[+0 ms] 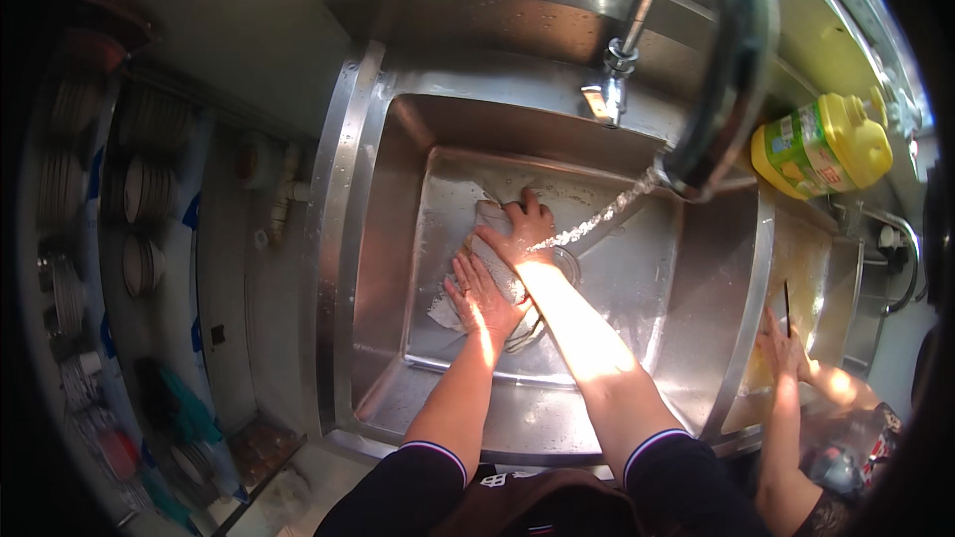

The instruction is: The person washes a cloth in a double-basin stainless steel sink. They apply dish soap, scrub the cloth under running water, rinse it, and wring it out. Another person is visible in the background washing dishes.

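Note:
A wet, bunched greyish cloth with a textured, towel-like surface lies on the floor of a stainless steel sink. My left hand lies over its near left side, with the fingers stretched along it. Across the far end, my right hand bears down with thumb and fingers spread around the cloth. Water runs from the dark, thick spout onto my right wrist. Part of the round drain shows beside the cloth; my right forearm hides some of it.
A chrome faucet fitting hangs over the sink's back edge. On the right ledge stands a yellow jug. Another person's hands hold a dark, thin tool at the neighbouring basin. Shelves with stacked plates line the left.

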{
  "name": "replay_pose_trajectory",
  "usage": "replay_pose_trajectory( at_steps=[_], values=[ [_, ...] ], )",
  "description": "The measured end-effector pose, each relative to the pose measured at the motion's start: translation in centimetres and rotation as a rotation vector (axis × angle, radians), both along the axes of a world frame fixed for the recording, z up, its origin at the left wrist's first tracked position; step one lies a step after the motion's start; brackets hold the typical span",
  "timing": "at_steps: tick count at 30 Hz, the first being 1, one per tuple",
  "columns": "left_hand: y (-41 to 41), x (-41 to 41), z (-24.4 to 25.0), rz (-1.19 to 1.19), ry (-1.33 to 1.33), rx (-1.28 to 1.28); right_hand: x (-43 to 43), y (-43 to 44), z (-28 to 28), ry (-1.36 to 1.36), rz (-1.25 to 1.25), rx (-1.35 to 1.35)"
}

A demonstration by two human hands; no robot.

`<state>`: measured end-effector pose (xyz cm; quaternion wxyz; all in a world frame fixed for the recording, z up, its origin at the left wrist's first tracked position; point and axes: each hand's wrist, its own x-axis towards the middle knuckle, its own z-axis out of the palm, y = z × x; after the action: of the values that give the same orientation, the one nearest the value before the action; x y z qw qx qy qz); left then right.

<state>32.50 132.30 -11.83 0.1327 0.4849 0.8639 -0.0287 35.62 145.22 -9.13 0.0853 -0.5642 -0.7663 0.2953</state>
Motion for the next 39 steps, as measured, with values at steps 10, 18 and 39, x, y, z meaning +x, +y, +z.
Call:
replay_pose_trajectory(
  at_steps=[10, 18, 39],
  values=[
    [-1.8, -0.3, -3.6, -0.201, 0.295, -0.251, 1.3, -7.7, -2.4, 0.093, 0.314, 0.348],
    [0.1, -1.0, 0.8, -0.057, -0.059, -0.137, -2.2, -2.0, 0.7, 0.081, 0.142, 0.365],
    [-4.2, -0.7, -8.6, -0.137, 0.643, -0.245, 1.2, -10.5, -0.3, 0.337, 0.247, 0.479]
  ],
)
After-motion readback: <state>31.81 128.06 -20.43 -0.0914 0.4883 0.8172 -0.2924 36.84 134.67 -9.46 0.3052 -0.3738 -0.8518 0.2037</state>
